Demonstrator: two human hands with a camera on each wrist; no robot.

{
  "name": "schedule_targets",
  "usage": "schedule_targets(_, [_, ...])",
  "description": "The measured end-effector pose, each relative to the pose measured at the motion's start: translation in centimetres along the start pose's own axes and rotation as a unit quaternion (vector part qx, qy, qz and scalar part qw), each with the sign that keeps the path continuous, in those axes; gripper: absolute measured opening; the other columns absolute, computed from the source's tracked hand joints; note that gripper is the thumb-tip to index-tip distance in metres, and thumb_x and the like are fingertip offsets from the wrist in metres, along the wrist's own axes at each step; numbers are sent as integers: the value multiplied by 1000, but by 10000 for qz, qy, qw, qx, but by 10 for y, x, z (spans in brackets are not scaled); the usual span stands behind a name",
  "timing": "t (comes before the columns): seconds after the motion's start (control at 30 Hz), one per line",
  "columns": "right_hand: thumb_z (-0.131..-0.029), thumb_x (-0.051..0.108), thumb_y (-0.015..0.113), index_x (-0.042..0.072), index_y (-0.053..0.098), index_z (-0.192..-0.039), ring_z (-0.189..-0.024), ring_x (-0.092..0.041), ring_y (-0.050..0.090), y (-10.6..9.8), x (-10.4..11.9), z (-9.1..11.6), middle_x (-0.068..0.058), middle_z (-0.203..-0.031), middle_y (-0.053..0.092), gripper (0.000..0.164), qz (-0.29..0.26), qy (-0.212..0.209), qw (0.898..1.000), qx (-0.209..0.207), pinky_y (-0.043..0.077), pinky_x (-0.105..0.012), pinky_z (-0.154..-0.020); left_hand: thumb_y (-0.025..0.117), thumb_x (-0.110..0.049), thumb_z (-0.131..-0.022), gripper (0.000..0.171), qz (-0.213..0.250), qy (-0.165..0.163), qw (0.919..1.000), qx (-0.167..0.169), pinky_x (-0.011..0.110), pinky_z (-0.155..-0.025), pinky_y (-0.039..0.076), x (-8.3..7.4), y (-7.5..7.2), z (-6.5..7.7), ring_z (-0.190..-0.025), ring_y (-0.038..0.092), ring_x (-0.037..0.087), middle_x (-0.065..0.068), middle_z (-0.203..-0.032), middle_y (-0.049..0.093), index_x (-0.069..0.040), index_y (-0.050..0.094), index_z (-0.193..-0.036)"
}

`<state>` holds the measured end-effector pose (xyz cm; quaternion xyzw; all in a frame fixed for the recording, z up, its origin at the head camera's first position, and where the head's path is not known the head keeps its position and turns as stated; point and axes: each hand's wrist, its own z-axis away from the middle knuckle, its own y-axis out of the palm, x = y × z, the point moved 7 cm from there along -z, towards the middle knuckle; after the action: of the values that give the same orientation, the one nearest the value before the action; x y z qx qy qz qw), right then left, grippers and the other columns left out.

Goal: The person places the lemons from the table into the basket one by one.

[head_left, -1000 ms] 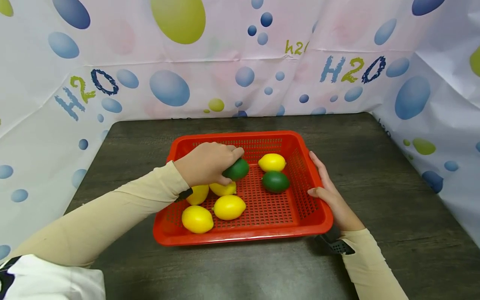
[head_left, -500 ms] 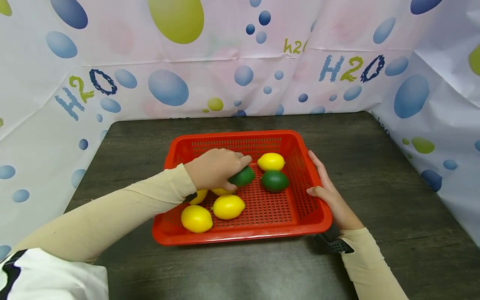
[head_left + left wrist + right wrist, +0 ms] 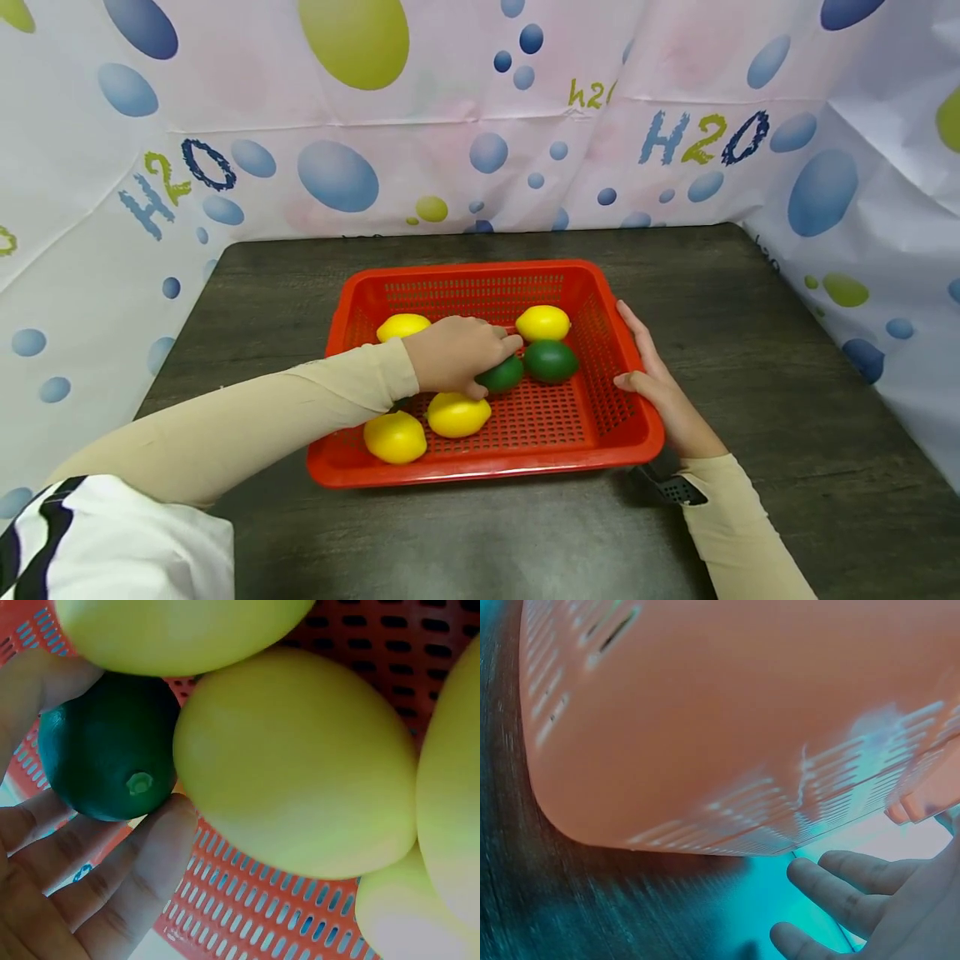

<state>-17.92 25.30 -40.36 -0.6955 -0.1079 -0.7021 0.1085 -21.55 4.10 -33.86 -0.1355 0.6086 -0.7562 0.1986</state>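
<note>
My left hand (image 3: pixel 459 354) reaches into the red perforated basket (image 3: pixel 480 478) and holds a dark green lime (image 3: pixel 504 375) between thumb and fingers. In the left wrist view this lime (image 3: pixel 112 750) shows its stem nub and sits against a yellow lemon (image 3: pixel 292 765). Just right of it in the head view lies a second lime (image 3: pixel 551 361), close to a lemon (image 3: pixel 543 323). My right hand (image 3: pixel 666 404) holds the basket's right side, thumb over the rim. Several fingers (image 3: pixel 847 896) of it extend outside the wall in the right wrist view.
More lemons lie in the basket's left part: one at the back (image 3: pixel 402 326), one at the front (image 3: pixel 395 437) and one near the middle (image 3: pixel 457 416). My left forearm covers some of that side. The basket stands on a dark wood-grain table (image 3: pixel 285 287), with a printed sheet (image 3: pixel 420 108) behind.
My left hand has carried the lime rightward and slightly nearer, close to the second lime. A lemon at the back left has come into sight. The right hand stays on the basket.
</note>
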Motion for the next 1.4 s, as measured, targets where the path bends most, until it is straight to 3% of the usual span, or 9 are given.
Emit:
schedule_targets(0.23, [-95,6,40,46,7,-164,-143,-43,30,0,0,2,-4,-169,10,86,-1,48,10000,-30,55,-42,-94,83,-29,-86,50,-170,184,9997,4,33,-72,56,-6,7,-7,-82,63,18,4,-97,67,-8,57,-123])
schedule_targets(0.53, [-94,4,40,43,7,-165,-142,-44,30,3,0,1,-4,-169,9,87,14,-37,10000,14,54,-44,-93,81,-28,-89,42,-77,122,9999,-94,33,-70,56,-8,8,-7,-82,63,18,3,-92,68,-8,60,-119])
schedule_targets(0.83, [-94,3,40,43,6,-165,-143,-44,29,2,-1,2,-3,-169,8,87,72,-39,10000,-3,54,-45,-94,80,-30,-90,40,69,272,9992,-287,33,-71,54,-12,10,-7,-83,61,17,1,-90,66,-9,60,-117])
schedule_targets(1.07, [-95,3,39,43,7,-165,-143,-44,29,2,0,3,-3,-169,7,87,48,-40,10000,9,54,-46,-94,83,-28,-88,41,602,179,9978,-230,33,-73,53,-12,12,-9,-83,62,17,1,-90,64,-9,59,-115])
schedule_targets(1.4, [-94,3,40,44,7,-165,-143,-45,30,2,0,2,-3,-169,7,88,81,-16,10000,-26,55,-45,-93,86,-14,-80,38,1371,83,9894,-470,29,-69,50,-14,11,-13,-74,61,16,2,-83,65,-11,58,-106])
